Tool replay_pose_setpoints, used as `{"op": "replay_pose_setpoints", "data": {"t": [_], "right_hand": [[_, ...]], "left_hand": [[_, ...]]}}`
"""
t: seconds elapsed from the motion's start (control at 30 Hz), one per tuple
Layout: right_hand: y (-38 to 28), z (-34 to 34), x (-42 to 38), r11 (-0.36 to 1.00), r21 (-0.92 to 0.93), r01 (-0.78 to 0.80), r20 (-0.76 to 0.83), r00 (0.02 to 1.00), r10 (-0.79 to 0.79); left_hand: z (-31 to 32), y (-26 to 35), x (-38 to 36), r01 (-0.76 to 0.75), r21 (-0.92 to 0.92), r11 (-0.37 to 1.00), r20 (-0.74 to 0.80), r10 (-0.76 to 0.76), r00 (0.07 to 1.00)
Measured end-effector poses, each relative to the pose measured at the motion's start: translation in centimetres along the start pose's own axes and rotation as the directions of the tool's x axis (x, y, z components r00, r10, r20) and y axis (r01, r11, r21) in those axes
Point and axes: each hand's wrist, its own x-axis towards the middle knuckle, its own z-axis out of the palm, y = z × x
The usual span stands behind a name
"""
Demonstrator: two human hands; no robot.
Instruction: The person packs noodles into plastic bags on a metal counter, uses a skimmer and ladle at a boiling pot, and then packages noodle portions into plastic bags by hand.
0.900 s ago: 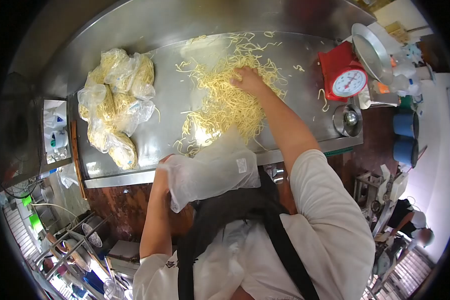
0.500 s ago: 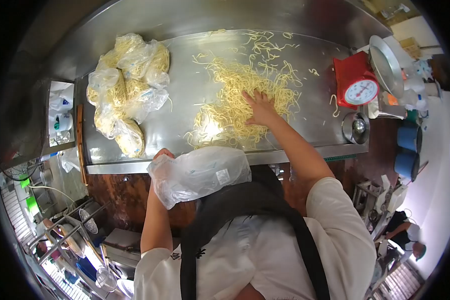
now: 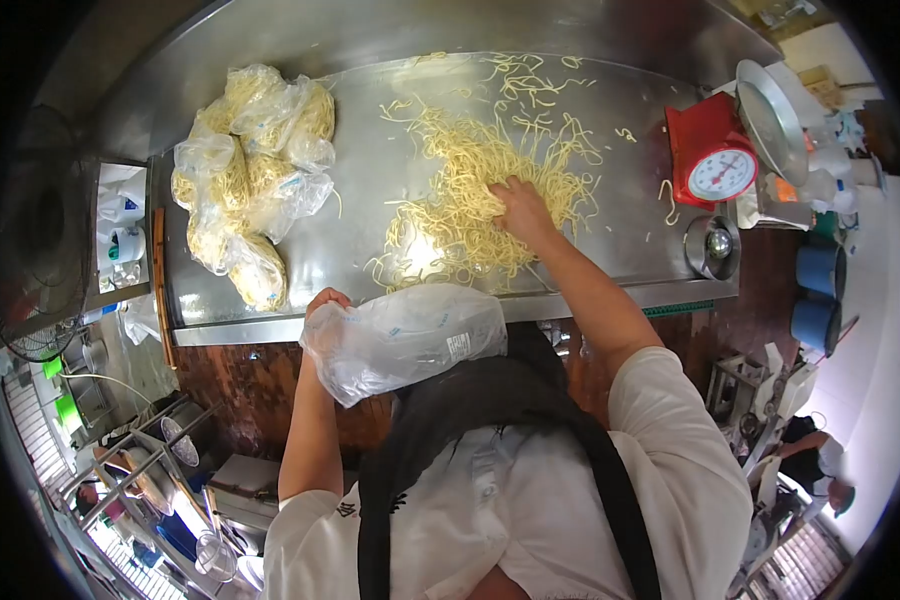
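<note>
Roughly by size: one steel table [image 3: 340, 265], near corners in view. One other person [image 3: 813, 458] at the right margin, partly hidden by equipment. On the table, near the middle, one loose heap of noodles [image 3: 465, 175], strands past counting, thinner scatter toward the far edge. To its left, one pile of bagged noodles [image 3: 255, 200]; perhaps five or six bags, overlapping too much for a sure count. Right end, one red scale [image 3: 685, 150], dial figures too small to read. One clear plastic bag [image 3: 410, 335] over the front table edge, print illegible. Two hands, well apart. Left hand [image 3: 327, 300] closed on the bag's left end, some fingers behind film. Right hand [image 3: 525, 213] on the heap, fingers bent, tips partly lost among strands; cannot tell grip from touch. One metal bowl [image 3: 698, 255], shiny contents unclear. One stray noodle [image 3: 669, 203] beside the scale.
</note>
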Motion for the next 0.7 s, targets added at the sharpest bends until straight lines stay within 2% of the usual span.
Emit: {"op": "replay_pose_setpoints", "data": {"t": [0.07, 0.1, 0.17, 0.2, 0.23, 0.27, 0.33, 0.37, 0.43, 0.5, 0.57, 0.6, 0.63, 0.67, 0.7], "right_hand": [[1.1, -0.8, 0.5, 0.99, 0.132, -0.045, 0.034, 0.999, 0.041], [1.1, -1.2, -1.0, 0.974, 0.228, -0.006, 0.005, 1.0, 0.005], [1.4, -5.9, 0.2, 0.92, 0.36, 0.158, -0.163, 0.981, -0.105], [1.4, -9.3, 1.5, 0.871, 0.478, 0.112, -0.144, 0.988, -0.049], [0.7, -11.4, -0.1, 0.794, 0.607, 0.02, -0.062, 0.998, 0.023], [-0.3, -13.1, -2.3, 0.691, 0.717, -0.092, 0.042, 0.995, 0.088], [-2.2, -18.0, -3.4, 0.592, 0.805, -0.026, -0.04, 0.994, 0.097], [-3.1, -20.2, -4.3, 0.536, 0.844, 0.004, -0.075, 0.991, 0.109], [-4.2, -24.9, -5.4, 0.525, 0.837, 0.153, -0.173, 0.985, -0.011], [-6.2, -29.0, -7.0, 0.452, 0.855, 0.253, -0.24, 0.967, -0.088], [-7.7, -32.3, -8.5, 0.425, 0.857, 0.292, -0.26, 0.956, -0.132], [-8.2, -33.4, -9.1, 0.411, 0.857, 0.311, -0.271, 0.95, -0.155], [-8.2, -34.2, -9.6, 0.402, 0.877, 0.264, -0.218, 0.963, -0.157], [-8.3, -34.1, -10.0, 0.419, 0.872, 0.253, -0.212, 0.967, -0.144], [-8.4, -33.4, -10.4, 0.435, 0.866, 0.246, -0.208, 0.969, -0.133]], "left_hand": [[-1.4, -0.3, 0.2, -0.081, 0.125, 0.989, 0.012, 0.08, 0.997], [-2.4, -0.6, 0.1, -0.121, 0.184, 0.975, 0.021, 0.119, 0.993], [-5.8, -0.5, 5.4, -0.127, -0.177, 0.976, 0.092, 0.145, 0.985], [-7.7, -1.0, 7.6, -0.092, -0.347, 0.933, 0.14, 0.149, 0.979], [-8.8, -2.5, 6.7, 0.004, -0.5, 0.866, 0.181, 0.1, 0.978], [-3.5, 2.4, 3.3, -0.269, -0.215, 0.939, -0.088, 0.256, 0.963], [-4.2, 5.1, 6.2, -0.261, -0.584, 0.768, -0.065, 0.276, 0.959], [-4.0, 6.7, 7.1, -0.28, -0.581, 0.765, -0.054, 0.307, 0.95], [-2.0, 10.6, 9.8, -0.352, -0.486, 0.8, -0.015, 0.395, 0.919], [1.0, 14.5, 12.8, -0.435, -0.376, 0.818, 0.041, 0.484, 0.874], [4.3, 17.9, 16.6, -0.571, -0.183, 0.8, 0.047, 0.588, 0.808], [5.7, 19.2, 18.9, -0.644, -0.009, 0.765, 0.008, 0.644, 0.765], [7.2, 20.0, 22.5, -0.619, 0.381, 0.687, -0.092, 0.694, 0.714], [8.6, 20.9, 26.0, -0.427, 0.707, 0.564, -0.19, 0.733, 0.653], [12.3, 22.0, 25.1, -0.408, 0.792, 0.454, -0.151, 0.793, 0.59]]}}
